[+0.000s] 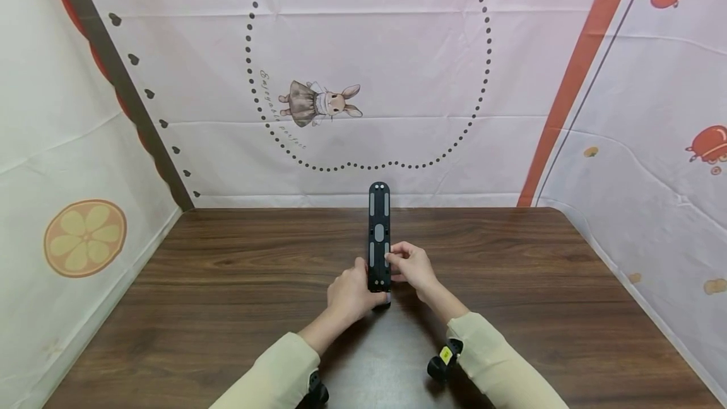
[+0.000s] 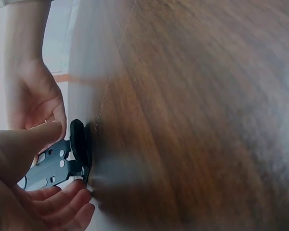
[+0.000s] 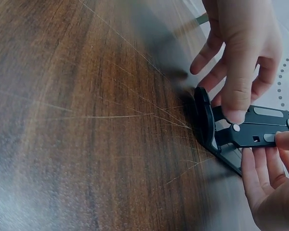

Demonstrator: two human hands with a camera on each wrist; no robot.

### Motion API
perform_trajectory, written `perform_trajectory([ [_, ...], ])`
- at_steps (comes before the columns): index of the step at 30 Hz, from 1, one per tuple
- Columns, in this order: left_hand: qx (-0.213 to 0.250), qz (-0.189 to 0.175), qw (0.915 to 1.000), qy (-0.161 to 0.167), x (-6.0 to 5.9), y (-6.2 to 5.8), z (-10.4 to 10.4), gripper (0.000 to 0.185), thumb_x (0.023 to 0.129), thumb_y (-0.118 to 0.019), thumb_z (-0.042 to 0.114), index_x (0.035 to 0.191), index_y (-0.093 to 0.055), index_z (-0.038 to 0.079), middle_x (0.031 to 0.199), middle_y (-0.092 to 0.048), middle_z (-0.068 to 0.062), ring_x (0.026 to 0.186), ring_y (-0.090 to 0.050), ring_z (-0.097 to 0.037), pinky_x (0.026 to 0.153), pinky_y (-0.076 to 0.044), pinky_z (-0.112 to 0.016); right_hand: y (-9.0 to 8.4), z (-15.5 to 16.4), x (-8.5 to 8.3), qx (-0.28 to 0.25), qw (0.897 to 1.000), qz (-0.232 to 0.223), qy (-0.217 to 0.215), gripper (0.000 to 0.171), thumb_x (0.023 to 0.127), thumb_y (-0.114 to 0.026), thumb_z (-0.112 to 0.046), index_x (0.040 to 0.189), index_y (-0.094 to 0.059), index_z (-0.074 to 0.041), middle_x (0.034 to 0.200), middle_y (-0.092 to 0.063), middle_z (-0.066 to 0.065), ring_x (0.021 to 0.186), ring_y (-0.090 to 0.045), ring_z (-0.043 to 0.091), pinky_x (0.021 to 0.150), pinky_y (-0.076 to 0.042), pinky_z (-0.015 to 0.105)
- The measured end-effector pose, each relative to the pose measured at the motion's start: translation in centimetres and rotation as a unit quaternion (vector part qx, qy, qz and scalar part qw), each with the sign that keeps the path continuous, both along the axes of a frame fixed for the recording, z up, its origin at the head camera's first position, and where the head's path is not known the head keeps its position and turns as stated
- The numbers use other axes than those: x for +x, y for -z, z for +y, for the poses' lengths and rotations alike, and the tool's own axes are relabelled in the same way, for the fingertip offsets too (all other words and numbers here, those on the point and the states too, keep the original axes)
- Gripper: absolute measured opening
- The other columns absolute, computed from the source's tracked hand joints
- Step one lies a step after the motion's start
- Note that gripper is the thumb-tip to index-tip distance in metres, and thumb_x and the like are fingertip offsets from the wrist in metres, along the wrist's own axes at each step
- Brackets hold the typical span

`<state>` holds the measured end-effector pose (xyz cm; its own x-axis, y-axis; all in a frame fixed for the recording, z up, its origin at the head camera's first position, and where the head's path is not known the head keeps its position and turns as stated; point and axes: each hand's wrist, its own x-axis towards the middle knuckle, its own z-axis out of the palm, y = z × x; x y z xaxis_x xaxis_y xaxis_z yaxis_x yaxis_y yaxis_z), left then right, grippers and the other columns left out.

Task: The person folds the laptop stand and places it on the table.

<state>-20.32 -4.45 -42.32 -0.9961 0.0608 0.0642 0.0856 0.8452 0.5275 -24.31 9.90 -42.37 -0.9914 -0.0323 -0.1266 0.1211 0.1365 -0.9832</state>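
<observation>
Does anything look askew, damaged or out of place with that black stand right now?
Nothing stands out. The black stand stands upright on its round foot on the wooden table, steadied by the left hand and right hand. No cracks or spills show; the wrist views are blurred.

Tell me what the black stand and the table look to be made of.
Black stand: likely matte plastic or coated metal; flat dark bars with grey pads, little shine. Table: dark wood or wood-look laminate; streaky grain, soft sheen. Both hands, left hand and right hand, hold the stand.
</observation>
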Motion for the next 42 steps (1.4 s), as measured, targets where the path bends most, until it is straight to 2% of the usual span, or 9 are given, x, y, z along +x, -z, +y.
perform_trajectory([
  [9,-0.042,-0.004,0.9991,0.003,0.0,0.1,0.7,0.070,0.061,-0.081,0.046,0.106,-0.043,0.008,0.079,-0.058,-0.002,0.065,-0.056,-0.019,0.048,-0.040,-0.034,0.4,-0.1,-0.4,0.001,1.000,-0.015,0.014,0.012,0.088,-0.061,-0.011,0.097,-0.063,-0.004,0.084,-0.060,0.005,0.067,-0.064,0.016,0.070,-0.055,0.041],
  [17,-0.073,-0.003,0.9973,-0.001,-0.1,0.3,1.1,0.080,0.056,-0.082,0.053,0.108,-0.042,0.007,0.080,-0.056,-0.004,0.068,-0.056,-0.022,0.050,-0.042,-0.035,0.5,-0.2,-0.4,0.000,1.000,-0.014,0.019,0.013,0.088,-0.061,-0.011,0.097,-0.063,-0.003,0.082,-0.059,0.004,0.067,-0.063,0.014,0.069,-0.055,0.039],
  [31,-0.050,0.011,0.9987,0.000,0.0,0.5,0.5,0.071,0.059,-0.082,0.044,0.106,-0.042,0.008,0.077,-0.056,-0.003,0.063,-0.056,-0.019,0.047,-0.041,-0.033,0.3,-0.1,-0.7,0.004,1.000,-0.016,0.007,0.013,0.086,-0.063,-0.012,0.096,-0.064,-0.004,0.082,-0.062,0.004,0.070,-0.065,0.016,0.070,-0.055,0.041],
  [42,-0.039,0.027,0.9989,0.004,0.1,0.4,-0.7,0.069,0.059,-0.084,0.036,0.113,-0.051,0.011,0.083,-0.062,-0.006,0.067,-0.061,-0.023,0.049,-0.043,-0.034,0.2,-0.1,-0.7,-0.002,1.000,-0.020,-0.002,0.013,0.086,-0.063,-0.010,0.095,-0.062,-0.001,0.083,-0.062,0.005,0.072,-0.064,0.018,0.070,-0.055,0.041],
])
